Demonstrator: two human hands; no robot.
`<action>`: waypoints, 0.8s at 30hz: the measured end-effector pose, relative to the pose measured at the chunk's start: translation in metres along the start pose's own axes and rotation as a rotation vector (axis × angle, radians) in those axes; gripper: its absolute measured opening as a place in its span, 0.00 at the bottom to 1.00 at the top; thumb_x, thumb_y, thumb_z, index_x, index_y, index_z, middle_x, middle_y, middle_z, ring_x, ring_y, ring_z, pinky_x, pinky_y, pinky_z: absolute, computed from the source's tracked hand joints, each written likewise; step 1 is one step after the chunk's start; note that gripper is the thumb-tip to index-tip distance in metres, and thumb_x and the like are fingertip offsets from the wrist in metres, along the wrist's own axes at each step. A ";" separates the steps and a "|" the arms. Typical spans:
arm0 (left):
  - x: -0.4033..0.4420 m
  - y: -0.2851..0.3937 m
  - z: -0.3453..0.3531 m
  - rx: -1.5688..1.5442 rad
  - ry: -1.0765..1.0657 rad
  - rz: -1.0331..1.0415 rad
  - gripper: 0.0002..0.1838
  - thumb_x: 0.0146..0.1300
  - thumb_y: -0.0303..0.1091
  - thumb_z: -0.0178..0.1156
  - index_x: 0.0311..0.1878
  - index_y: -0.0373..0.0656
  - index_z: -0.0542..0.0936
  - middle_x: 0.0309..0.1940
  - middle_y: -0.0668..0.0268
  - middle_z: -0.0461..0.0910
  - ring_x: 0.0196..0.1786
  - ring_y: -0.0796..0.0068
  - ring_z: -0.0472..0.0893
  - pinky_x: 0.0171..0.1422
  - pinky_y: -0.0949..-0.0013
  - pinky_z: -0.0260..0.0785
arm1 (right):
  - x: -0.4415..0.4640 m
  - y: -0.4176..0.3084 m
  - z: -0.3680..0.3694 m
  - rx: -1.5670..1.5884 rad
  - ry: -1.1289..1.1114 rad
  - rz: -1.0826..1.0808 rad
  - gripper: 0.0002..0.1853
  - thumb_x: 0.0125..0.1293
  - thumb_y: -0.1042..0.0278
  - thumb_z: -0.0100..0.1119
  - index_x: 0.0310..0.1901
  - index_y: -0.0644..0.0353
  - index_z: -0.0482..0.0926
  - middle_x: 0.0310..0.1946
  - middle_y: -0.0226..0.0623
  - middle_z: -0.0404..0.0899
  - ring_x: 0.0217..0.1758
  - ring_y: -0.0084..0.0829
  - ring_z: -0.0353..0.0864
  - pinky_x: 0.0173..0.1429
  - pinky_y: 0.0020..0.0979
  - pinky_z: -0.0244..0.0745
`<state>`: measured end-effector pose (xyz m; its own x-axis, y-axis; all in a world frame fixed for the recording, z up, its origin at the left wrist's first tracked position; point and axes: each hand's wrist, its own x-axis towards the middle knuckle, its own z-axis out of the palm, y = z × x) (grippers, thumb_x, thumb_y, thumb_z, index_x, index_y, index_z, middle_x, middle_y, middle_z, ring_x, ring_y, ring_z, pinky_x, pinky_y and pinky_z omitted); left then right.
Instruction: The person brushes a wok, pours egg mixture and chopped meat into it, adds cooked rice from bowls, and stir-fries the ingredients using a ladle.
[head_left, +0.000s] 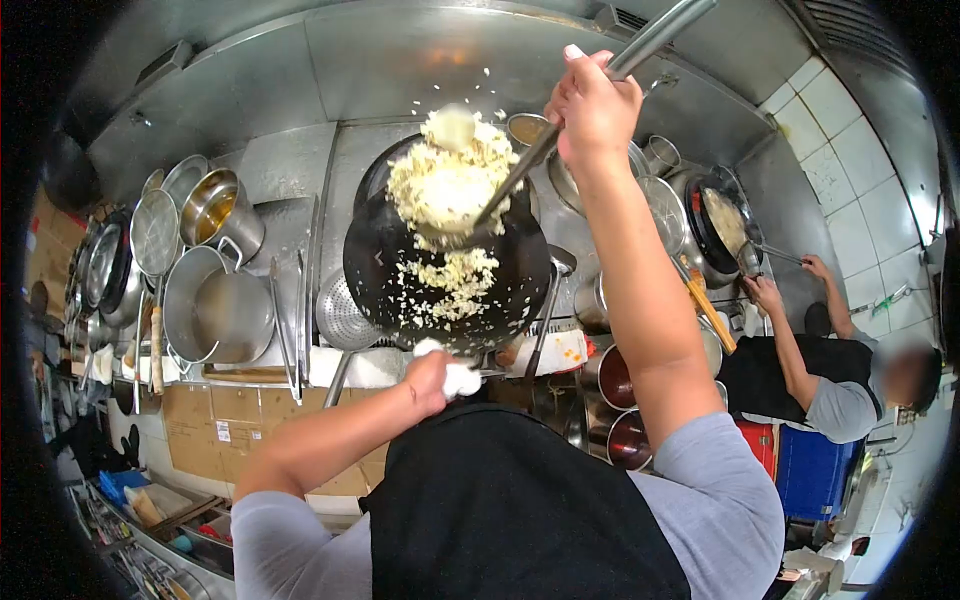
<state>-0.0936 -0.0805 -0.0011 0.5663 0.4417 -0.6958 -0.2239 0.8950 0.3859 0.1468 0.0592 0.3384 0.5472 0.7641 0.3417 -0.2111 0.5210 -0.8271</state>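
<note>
A large black wok (375, 250) is in the middle, with fried rice (440, 195) tossed up over its far part and loose grains in the air. My left hand (432, 380) is closed round a white cloth (461, 381) at the wok's near edge. Raised to the upper right, my right hand (597, 100) grips the long metal handle of a ladle (530, 160). The ladle's lower end reaches down to the rice, which partly hides it.
A perforated strainer (345, 312) lies left of the wok. Further left stand a big metal pot (215, 310) and a pot of oil (215, 210). At the right a co-worker (800, 370) works at another wok (722, 220). Red-filled containers (628, 440) stand right of my body.
</note>
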 end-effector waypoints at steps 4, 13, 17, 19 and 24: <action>0.043 0.072 0.040 -0.020 0.168 0.111 0.10 0.71 0.29 0.50 0.52 0.35 0.72 0.44 0.51 0.85 0.42 0.52 0.89 0.40 0.48 0.86 | -0.028 0.093 -0.016 -0.389 0.000 -0.213 0.16 0.71 0.71 0.67 0.27 0.56 0.70 0.19 0.24 0.72 0.19 0.18 0.70 0.23 0.28 0.64; 0.054 0.020 -0.032 0.049 0.121 0.174 0.13 0.69 0.20 0.50 0.55 0.33 0.69 0.51 0.42 0.82 0.43 0.45 0.88 0.44 0.43 0.87 | -0.021 0.083 -0.028 -0.081 0.003 -0.145 0.18 0.72 0.74 0.62 0.27 0.53 0.64 0.17 0.26 0.65 0.14 0.21 0.62 0.17 0.29 0.60; 0.069 0.069 -0.004 0.002 0.171 0.384 0.11 0.68 0.24 0.54 0.51 0.31 0.72 0.42 0.49 0.83 0.43 0.48 0.88 0.47 0.47 0.85 | -0.041 0.022 0.013 -0.137 -0.006 -0.133 0.17 0.68 0.72 0.68 0.28 0.53 0.68 0.15 0.26 0.66 0.13 0.21 0.65 0.16 0.29 0.59; 0.132 0.073 -0.027 0.041 0.210 0.461 0.10 0.66 0.26 0.57 0.48 0.32 0.76 0.40 0.52 0.83 0.41 0.50 0.88 0.46 0.48 0.84 | -0.040 -0.027 0.033 -0.155 -0.079 -0.333 0.13 0.68 0.72 0.68 0.30 0.57 0.72 0.15 0.28 0.69 0.13 0.22 0.67 0.16 0.28 0.62; 0.143 0.097 -0.019 0.002 0.106 0.389 0.12 0.70 0.29 0.60 0.54 0.37 0.76 0.42 0.55 0.83 0.40 0.57 0.87 0.43 0.52 0.83 | -0.045 -0.069 0.060 -0.126 -0.154 -0.486 0.14 0.73 0.73 0.59 0.27 0.55 0.71 0.16 0.28 0.65 0.14 0.23 0.61 0.21 0.31 0.60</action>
<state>-0.0495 0.0712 -0.0749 0.3547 0.7517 -0.5560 -0.4040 0.6595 0.6339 0.0877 0.0118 0.4069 0.4299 0.4975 0.7535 0.1423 0.7868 -0.6006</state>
